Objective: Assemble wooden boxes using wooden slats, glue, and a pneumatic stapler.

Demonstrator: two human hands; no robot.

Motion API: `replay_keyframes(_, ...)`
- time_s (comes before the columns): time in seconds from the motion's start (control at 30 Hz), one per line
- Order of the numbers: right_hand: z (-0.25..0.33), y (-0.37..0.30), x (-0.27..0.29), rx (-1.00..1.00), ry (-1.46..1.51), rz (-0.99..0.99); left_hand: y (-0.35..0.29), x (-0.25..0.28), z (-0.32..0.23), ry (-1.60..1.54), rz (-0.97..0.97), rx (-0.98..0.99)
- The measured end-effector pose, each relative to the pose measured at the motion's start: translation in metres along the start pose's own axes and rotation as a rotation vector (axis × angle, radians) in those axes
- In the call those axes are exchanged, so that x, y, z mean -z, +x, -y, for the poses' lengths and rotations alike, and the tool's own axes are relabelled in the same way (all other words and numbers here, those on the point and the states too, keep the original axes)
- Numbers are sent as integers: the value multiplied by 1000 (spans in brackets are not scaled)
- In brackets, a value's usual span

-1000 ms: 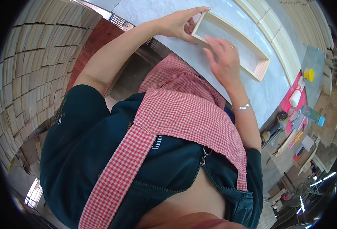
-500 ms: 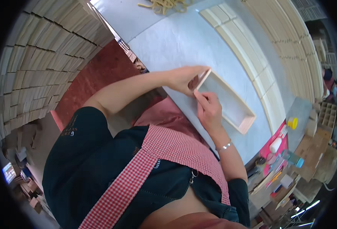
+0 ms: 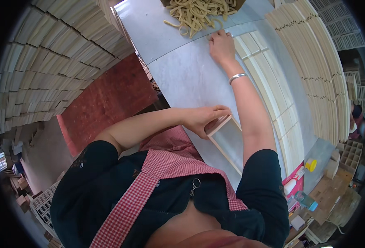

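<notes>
A long, shallow pale wooden frame (image 3: 220, 125) lies on the grey table, partly hidden behind my right forearm. My left hand (image 3: 205, 120) grips its short end, thumb and fingers closed round the wood. My right hand (image 3: 222, 46) is stretched out to the far side of the table, its fingers curled down at the edge of a heap of flat, beige band-like loops (image 3: 199, 14). Whatever is between those fingertips, if anything, is too small to make out.
Rows of pale wooden strips (image 3: 269, 78) lie along the table's right side, beside tall stacks of slats (image 3: 314, 62). More stacked wood (image 3: 54, 62) stands at the left, by a reddish board (image 3: 108, 103). A yellow lid (image 3: 310, 165) and a bottle (image 3: 305, 200) are at the lower right.
My right hand has left the frame and reached far forward to the beige loops. My left hand still grips the frame, which sits lower in the picture.
</notes>
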State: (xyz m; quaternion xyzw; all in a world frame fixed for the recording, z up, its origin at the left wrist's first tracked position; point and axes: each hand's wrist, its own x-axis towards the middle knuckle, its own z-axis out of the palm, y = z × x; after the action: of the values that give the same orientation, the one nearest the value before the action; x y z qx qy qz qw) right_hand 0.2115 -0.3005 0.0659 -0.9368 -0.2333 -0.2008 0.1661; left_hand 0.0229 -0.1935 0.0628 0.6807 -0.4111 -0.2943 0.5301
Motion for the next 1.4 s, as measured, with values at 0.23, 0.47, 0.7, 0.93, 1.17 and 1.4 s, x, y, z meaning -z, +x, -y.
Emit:
replay_keyframes(0.23,-15,-64,98,-365,350,-214,-2,-3,13,4,-43,-70)
replay_keyframes(0.47,1,-169,183,-750,430,-36,2,2,4,109,17,82)
replay_keyframes(0.7,42,-194,173,-543,296,328,-4,-8,6,121,-32,98)
replay_keyframes(0.93,61,-199,183,-514,405,337,-2,-1,-18,154,71,205)
replay_keyframes(1.17,136,-223,182,-401,373,404,3,-1,24,528,-120,-97)
replay_keyframes(1.4,167,-301,164,-462,238,133,16,-3,24,648,-127,-178)
